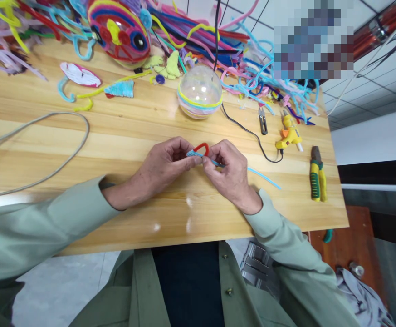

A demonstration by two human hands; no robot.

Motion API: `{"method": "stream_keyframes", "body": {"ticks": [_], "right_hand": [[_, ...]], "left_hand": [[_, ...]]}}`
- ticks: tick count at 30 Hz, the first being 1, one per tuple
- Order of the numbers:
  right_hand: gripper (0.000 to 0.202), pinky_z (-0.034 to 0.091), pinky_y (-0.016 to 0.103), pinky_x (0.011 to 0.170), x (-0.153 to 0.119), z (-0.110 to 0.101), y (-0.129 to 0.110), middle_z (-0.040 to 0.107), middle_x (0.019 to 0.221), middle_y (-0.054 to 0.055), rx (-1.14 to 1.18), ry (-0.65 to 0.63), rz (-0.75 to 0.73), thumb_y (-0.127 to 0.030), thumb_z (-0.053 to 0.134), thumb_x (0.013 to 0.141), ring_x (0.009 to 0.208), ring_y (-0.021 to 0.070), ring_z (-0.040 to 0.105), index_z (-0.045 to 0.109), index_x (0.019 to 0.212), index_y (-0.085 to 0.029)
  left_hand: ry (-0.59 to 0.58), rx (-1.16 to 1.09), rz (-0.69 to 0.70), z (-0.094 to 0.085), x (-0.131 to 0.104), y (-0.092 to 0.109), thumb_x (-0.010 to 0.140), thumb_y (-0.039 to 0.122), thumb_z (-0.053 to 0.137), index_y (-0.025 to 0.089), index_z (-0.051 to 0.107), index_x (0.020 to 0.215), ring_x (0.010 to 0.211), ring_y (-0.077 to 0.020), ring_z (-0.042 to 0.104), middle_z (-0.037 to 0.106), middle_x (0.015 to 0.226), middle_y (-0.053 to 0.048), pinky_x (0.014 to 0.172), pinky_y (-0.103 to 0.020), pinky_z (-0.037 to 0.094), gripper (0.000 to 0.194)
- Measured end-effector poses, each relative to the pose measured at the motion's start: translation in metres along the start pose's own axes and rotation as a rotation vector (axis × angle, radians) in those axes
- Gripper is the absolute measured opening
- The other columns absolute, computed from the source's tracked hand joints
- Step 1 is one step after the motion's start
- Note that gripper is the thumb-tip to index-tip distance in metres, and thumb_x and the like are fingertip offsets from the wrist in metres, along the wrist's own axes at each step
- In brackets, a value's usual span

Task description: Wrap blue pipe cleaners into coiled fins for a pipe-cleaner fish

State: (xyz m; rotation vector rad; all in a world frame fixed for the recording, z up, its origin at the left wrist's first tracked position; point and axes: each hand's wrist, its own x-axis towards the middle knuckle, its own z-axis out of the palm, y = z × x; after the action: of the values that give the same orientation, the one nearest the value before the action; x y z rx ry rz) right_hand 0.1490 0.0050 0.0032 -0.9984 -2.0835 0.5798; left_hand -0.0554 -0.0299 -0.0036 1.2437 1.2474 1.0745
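Observation:
Over the middle of the wooden table, my left hand pinches a small piece made of light blue and red pipe cleaners. Its red pipe cleaner bends into a loop between the two hands. My right hand has its thumb and fingers closed on the light blue pipe cleaner, whose free end sticks out to the right past the hand. Just beyond the hands stands a clear ball with yellow, pink and blue bands around it.
At the back lie heaps of coloured pipe cleaners and a red decorated ball. To the right are small snips, a yellow glue gun with a cord, and pliers. A grey cable loops at left.

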Motion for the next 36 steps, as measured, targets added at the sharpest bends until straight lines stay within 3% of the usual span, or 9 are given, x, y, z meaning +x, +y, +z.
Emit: {"method": "stream_keyframes", "body": {"ticks": [8, 15, 22, 36], "right_hand": [[0.014, 0.044, 0.032, 0.066, 0.0002, -0.0005, 0.0004, 0.059, 0.079, -0.002, 0.007, -0.003, 0.039, -0.023, 0.067, 0.095, 0.070, 0.0148, 0.052, 0.057, 0.085, -0.026], [0.015, 0.045, 0.032, 0.067, 0.0004, -0.0022, 0.0005, 0.058, 0.078, -0.003, 0.040, 0.006, 0.066, -0.023, 0.068, 0.095, 0.069, 0.0145, 0.051, 0.057, 0.084, -0.026], [0.014, 0.045, 0.032, 0.068, 0.0002, -0.0034, -0.0002, 0.059, 0.080, -0.002, 0.023, -0.009, 0.060, -0.023, 0.066, 0.095, 0.071, 0.0148, 0.052, 0.057, 0.085, -0.026], [0.015, 0.046, 0.029, 0.066, -0.0018, 0.0044, 0.0022, 0.058, 0.080, -0.004, -0.023, 0.052, -0.047, -0.016, 0.066, 0.094, 0.069, 0.0131, 0.051, 0.057, 0.086, -0.025]], "left_hand": [[0.001, -0.072, -0.013, -0.0012, -0.0010, 0.0022, 0.084, 0.072, 0.092, 0.024, 0.074, 0.094, 0.076, -0.0182, 0.069, 0.078, 0.088, -0.002, 0.070, -0.033, 0.056, 0.052], [0.103, -0.152, -0.034, -0.0006, -0.0020, 0.0043, 0.086, 0.071, 0.091, 0.026, 0.067, 0.107, 0.075, -0.0128, 0.069, 0.078, 0.107, 0.000, 0.070, -0.031, 0.060, 0.055], [0.037, -0.057, -0.004, -0.0002, -0.0025, 0.0007, 0.081, 0.071, 0.095, 0.026, 0.068, 0.103, 0.070, -0.0166, 0.064, 0.076, 0.089, -0.002, 0.061, -0.032, 0.047, 0.057], [0.057, 0.006, 0.082, 0.0029, -0.0021, -0.0022, 0.090, 0.059, 0.090, 0.024, 0.071, 0.092, 0.067, -0.0149, 0.061, 0.075, 0.082, 0.000, 0.063, -0.030, 0.048, 0.040]]}}
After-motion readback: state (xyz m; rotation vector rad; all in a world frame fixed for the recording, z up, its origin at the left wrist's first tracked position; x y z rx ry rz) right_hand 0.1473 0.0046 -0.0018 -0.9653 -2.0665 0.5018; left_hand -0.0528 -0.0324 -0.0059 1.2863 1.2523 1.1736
